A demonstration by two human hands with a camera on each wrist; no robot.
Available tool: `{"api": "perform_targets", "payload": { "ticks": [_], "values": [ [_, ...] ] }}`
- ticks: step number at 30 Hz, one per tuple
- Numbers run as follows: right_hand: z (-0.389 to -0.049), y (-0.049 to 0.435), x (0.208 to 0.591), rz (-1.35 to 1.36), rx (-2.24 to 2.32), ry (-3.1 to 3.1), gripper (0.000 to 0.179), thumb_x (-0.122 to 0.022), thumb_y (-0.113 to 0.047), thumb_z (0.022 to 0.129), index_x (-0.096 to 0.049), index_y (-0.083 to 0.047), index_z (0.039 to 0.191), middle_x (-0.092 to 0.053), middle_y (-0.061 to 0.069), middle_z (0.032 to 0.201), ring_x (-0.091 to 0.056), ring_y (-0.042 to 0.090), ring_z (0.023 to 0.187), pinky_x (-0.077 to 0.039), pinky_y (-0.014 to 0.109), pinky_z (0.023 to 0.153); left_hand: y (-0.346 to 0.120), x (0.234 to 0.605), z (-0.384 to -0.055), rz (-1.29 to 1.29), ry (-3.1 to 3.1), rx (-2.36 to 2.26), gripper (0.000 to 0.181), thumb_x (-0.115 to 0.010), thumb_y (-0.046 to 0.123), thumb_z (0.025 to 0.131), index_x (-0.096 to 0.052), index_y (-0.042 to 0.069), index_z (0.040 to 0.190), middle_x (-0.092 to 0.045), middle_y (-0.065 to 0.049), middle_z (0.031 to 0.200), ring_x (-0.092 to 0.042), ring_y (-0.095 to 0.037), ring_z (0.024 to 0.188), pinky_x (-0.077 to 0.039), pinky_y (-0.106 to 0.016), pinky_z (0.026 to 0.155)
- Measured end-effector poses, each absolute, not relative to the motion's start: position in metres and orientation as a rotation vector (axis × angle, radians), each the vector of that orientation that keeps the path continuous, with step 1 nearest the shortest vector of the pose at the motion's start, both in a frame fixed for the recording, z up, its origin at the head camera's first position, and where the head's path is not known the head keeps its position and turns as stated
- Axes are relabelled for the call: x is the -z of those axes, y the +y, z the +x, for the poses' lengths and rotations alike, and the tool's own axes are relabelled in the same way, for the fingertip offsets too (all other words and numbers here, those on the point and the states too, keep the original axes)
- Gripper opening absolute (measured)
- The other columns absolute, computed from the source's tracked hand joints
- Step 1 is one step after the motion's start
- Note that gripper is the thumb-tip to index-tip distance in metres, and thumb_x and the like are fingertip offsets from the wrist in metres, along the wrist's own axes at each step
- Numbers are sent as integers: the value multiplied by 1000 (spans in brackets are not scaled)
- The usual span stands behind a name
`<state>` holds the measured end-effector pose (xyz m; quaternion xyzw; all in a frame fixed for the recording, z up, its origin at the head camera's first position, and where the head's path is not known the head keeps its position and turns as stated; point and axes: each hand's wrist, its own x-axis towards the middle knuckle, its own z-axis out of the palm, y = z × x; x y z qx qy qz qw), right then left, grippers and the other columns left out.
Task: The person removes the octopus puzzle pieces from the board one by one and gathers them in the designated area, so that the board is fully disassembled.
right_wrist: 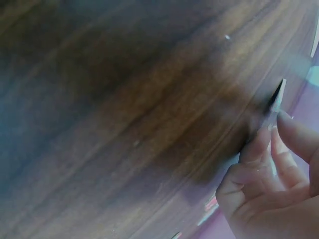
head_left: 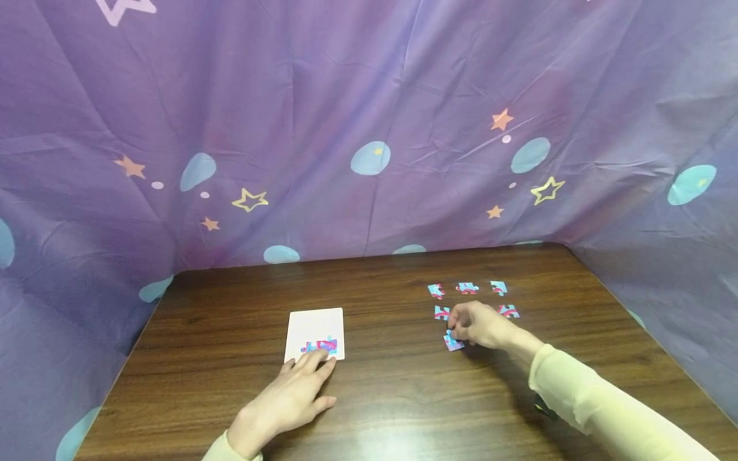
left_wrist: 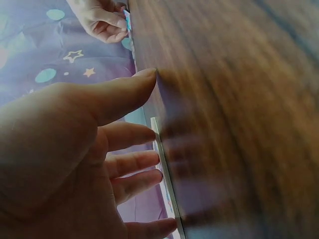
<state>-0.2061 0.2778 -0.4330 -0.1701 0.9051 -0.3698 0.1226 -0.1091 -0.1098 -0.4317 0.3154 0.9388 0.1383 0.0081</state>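
My right hand (head_left: 481, 323) pinches a blue and pink jigsaw piece (head_left: 453, 340) between thumb and fingers on the right side of the table. In the right wrist view that piece (right_wrist: 280, 94) shows as a thin tilted edge beyond the thumb. My left hand (head_left: 296, 390) lies with fingers extended, their tips at the near edge of a white puzzle board (head_left: 311, 320). Joined jigsaw pieces (head_left: 327, 346) lie along the board's near side, partly covered by the left fingers. In the left wrist view the fingertips touch the board's edge (left_wrist: 169, 191).
Several loose jigsaw pieces lie around my right hand: a back row with a middle piece (head_left: 467, 288), plus one piece (head_left: 441, 312) left of the hand and another (head_left: 509, 311) right of it. A purple patterned curtain (head_left: 323, 128) stands behind the brown wooden table (head_left: 230, 301).
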Motion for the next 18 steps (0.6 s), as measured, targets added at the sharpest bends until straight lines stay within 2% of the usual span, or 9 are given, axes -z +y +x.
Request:
{"api": "perform_targets", "payload": {
  "ticks": [5,10,14,18],
  "values": [
    [-206,276,432,-449,1054,2717,14,-74,-4,81,-61,-7,85,-60,-1,66,-53,13,52,-46,27,48,-112,432,-110,1023,2918,-454,60,-69,30,91,-51,2,140,-44,-24,141,-43,-45,129,-37,-66,98],
    [-206,273,429,-452,1067,2726,11,-73,-6,84,-62,-8,84,-62,0,67,-54,13,54,-48,27,49,-115,430,-114,1050,2886,-491,57,-66,28,93,-49,4,142,-40,-25,144,-38,-52,130,-37,-65,100],
    [-206,264,424,-523,1051,2727,8,-70,-7,86,-62,-9,86,-67,0,75,-58,12,65,-50,31,61,-119,428,-116,1026,2856,-535,55,-64,28,95,-49,4,142,-38,-23,147,-37,-52,131,-36,-67,99],
    [-203,250,419,-581,1012,2736,7,-70,-10,87,-63,-12,87,-66,-4,80,-58,13,74,-47,35,69,-123,427,-120,996,2839,-592,54,-63,26,96,-48,4,143,-39,-25,147,-37,-47,134,-34,-67,101]
  ]
}}
